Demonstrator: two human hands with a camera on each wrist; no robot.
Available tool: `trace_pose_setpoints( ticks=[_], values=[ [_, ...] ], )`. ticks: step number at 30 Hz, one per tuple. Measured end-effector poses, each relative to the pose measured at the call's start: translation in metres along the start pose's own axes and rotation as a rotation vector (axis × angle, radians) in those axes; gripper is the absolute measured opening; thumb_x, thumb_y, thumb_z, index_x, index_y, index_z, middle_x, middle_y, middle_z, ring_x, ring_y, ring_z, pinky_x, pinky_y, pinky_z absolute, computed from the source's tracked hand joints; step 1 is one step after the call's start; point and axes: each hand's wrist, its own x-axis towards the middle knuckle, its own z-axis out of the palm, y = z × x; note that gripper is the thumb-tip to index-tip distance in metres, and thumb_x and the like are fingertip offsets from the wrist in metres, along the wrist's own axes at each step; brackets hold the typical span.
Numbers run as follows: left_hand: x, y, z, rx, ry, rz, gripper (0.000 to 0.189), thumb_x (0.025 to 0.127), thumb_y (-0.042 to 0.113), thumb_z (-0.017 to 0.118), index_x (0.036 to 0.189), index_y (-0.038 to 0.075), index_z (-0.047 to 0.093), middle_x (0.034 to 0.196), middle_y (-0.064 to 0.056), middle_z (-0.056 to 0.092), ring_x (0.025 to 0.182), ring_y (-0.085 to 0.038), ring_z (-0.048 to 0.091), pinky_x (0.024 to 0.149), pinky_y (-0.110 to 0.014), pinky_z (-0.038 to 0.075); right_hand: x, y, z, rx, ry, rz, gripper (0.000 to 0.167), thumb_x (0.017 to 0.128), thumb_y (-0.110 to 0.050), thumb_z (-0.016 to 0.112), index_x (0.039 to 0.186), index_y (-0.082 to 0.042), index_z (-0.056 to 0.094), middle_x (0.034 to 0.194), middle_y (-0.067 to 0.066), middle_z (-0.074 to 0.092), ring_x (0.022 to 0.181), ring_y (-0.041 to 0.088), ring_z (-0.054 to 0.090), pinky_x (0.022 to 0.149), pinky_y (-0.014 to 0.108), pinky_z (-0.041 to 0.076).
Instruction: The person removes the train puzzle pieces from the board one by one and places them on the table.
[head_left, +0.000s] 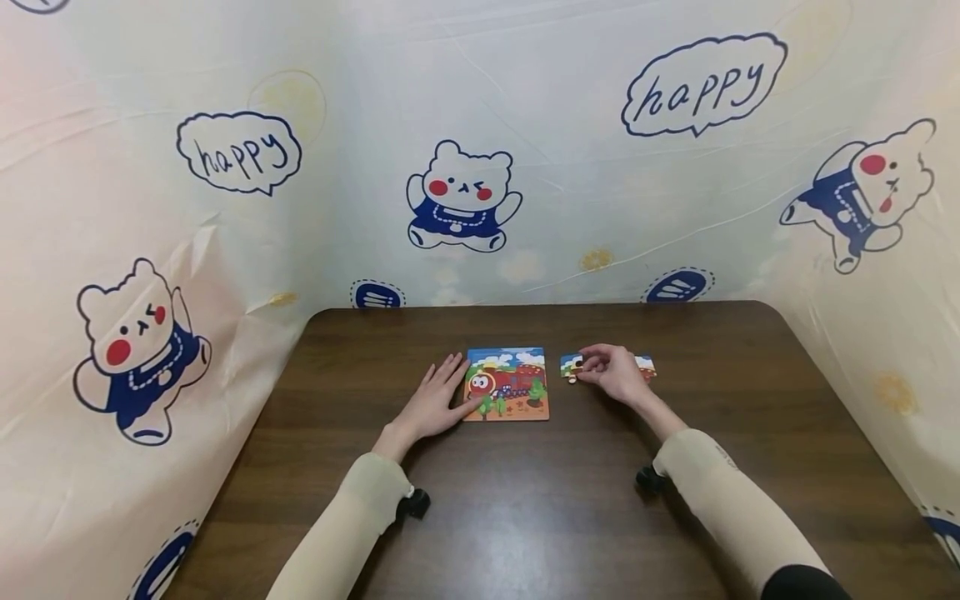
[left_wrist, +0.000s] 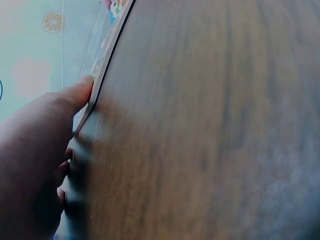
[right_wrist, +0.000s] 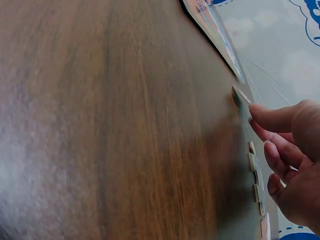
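A square picture puzzle (head_left: 517, 385) with a red cartoon train lies flat on the table. My left hand (head_left: 431, 406) rests at its left side, fingers straight, and in the left wrist view the thumb (left_wrist: 80, 92) touches the puzzle's edge. To the right of the puzzle, my right hand (head_left: 617, 375) pinches a puzzle piece (right_wrist: 242, 95) between thumb and fingers, tilted up from the tabletop in the right wrist view. More puzzle pieces (head_left: 645, 365) lie under and beside that hand, partly covered by it. The picture on the pinched piece is hard to make out.
The brown wooden table (head_left: 525, 500) has rounded far corners. A pale printed curtain (head_left: 570, 183) with bears and lettering stands behind it and along both sides. Dark wrist straps (head_left: 414, 503) sit below both cuffs.
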Motion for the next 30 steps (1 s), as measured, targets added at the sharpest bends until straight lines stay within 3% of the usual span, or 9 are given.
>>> trace_pose_setpoints(
  ticks=[7, 11, 17, 25, 30],
  values=[
    [0.001, 0.003, -0.002, -0.005, -0.005, -0.008, 0.092, 0.107, 0.065, 0.060, 0.176, 0.014, 0.027, 0.186, -0.011, 0.019, 0.175, -0.032, 0.013, 0.142, -0.059, 0.009, 0.003, 0.001, -0.002, -0.168, 0.018, -0.058, 0.037, 0.095, -0.011, 0.087, 0.128, 0.003, 0.077, 0.110, 0.020, 0.075, 0.105, 0.034, 0.058, 0.092, 0.041, 0.044],
    [0.001, 0.004, -0.001, -0.011, -0.004, -0.003, 0.092, 0.107, 0.065, 0.060, 0.176, 0.013, 0.027, 0.186, -0.012, 0.019, 0.175, -0.032, 0.013, 0.142, -0.059, 0.010, 0.002, 0.003, -0.002, -0.215, 0.021, -0.068, 0.038, 0.093, -0.014, 0.089, 0.126, 0.002, 0.078, 0.111, 0.020, 0.073, 0.109, 0.036, 0.054, 0.094, 0.048, 0.042],
    [0.000, 0.001, 0.000, 0.003, -0.011, 0.000, 0.092, 0.107, 0.066, 0.058, 0.176, 0.013, 0.027, 0.186, -0.012, 0.019, 0.175, -0.032, 0.014, 0.142, -0.059, 0.011, -0.001, 0.006, -0.002, -0.218, -0.003, -0.040, 0.039, 0.094, -0.015, 0.088, 0.128, 0.001, 0.079, 0.115, 0.020, 0.073, 0.112, 0.036, 0.054, 0.094, 0.047, 0.043],
    [0.003, 0.003, -0.003, -0.005, -0.004, -0.005, 0.094, 0.106, 0.066, 0.059, 0.176, 0.014, 0.025, 0.187, -0.012, 0.016, 0.175, -0.033, 0.014, 0.142, -0.059, 0.009, 0.002, -0.001, -0.003, -0.171, 0.007, -0.076, 0.046, 0.094, -0.012, 0.089, 0.134, 0.004, 0.074, 0.110, 0.021, 0.071, 0.102, 0.034, 0.058, 0.087, 0.036, 0.043],
    [-0.001, 0.006, -0.003, -0.021, 0.006, -0.006, 0.088, 0.109, 0.062, 0.057, 0.176, 0.015, 0.025, 0.187, -0.013, 0.016, 0.174, -0.034, 0.016, 0.142, -0.060, 0.010, -0.002, -0.012, 0.006, -0.104, 0.009, -0.099, 0.048, 0.096, -0.008, 0.085, 0.140, 0.004, 0.070, 0.117, 0.022, 0.075, 0.102, 0.032, 0.065, 0.089, 0.035, 0.049]
  ],
)
